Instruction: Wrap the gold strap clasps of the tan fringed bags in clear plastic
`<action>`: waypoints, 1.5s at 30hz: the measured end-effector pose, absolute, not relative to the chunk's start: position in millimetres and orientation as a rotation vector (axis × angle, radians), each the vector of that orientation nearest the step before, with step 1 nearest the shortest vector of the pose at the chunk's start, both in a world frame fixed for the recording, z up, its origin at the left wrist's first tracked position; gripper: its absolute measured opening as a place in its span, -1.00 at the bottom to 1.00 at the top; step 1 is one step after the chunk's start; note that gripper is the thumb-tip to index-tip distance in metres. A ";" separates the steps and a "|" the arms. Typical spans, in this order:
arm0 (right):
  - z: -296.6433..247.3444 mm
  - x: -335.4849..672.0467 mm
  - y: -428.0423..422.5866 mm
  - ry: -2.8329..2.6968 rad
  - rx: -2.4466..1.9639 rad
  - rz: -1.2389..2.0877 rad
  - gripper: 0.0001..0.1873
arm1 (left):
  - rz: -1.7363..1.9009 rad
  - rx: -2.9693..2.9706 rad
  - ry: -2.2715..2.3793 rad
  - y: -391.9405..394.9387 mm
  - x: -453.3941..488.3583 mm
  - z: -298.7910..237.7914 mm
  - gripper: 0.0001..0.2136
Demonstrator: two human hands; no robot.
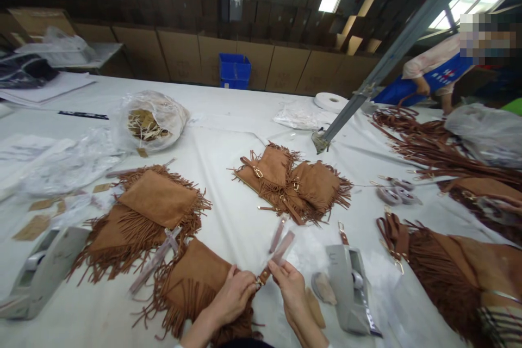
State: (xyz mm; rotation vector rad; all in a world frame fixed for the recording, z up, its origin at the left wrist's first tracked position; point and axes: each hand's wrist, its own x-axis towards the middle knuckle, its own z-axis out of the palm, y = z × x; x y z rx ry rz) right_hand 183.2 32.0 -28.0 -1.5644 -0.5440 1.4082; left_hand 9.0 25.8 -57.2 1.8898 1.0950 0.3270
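Observation:
My left hand (232, 296) is closed on the top edge of a brown suede fringed bag (196, 283) lying at the near edge of the white table (228, 136). My right hand (289, 285) pinches the bag's short strap (277, 253), which carries a gold clasp and sticks up wrapped in clear film. The two hands meet at the clasp. A stack of two like bags (150, 212) lies to the left. Another pile of fringed bags (293, 182) lies further back in the middle.
Grey tape dispensers stand at my right (353, 288) and at the near left (41, 272). More fringed bags (457, 277) and loose straps (428, 144) fill the right side. A plastic bag of scraps (150, 119) sits back left. A person in blue (436, 73) works at the far right. A metal post (367, 81) slants to the table.

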 end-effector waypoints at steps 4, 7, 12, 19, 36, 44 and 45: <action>-38.4 166.4 16.5 -0.540 -1.562 1.474 -0.58 | 0.369 1.914 1.183 21.2 15.3 -69.1 -0.67; -46.0 156.2 4.9 -0.508 -1.570 1.524 -0.59 | 0.385 1.914 1.254 20.7 21.2 -73.9 -0.68; -49.8 161.9 9.4 -0.504 -1.544 1.504 -0.59 | 0.395 1.942 1.177 29.4 12.2 -64.6 -0.82; -34.4 173.8 43.4 -0.549 -1.558 1.480 -0.64 | 0.253 2.072 1.084 56.9 0.8 -35.6 -0.85; 5.3 137.2 10.6 -0.551 -1.330 1.849 -0.56 | 0.522 1.338 1.357 26.7 4.2 -16.2 -0.87; 4.4 138.0 11.6 -0.572 -1.414 1.675 -0.54 | 0.678 1.205 1.103 32.3 0.8 3.4 -0.78; 4.4 137.9 11.4 -0.587 -1.423 1.663 -0.55 | 0.705 1.167 1.132 31.5 2.8 0.0 -0.74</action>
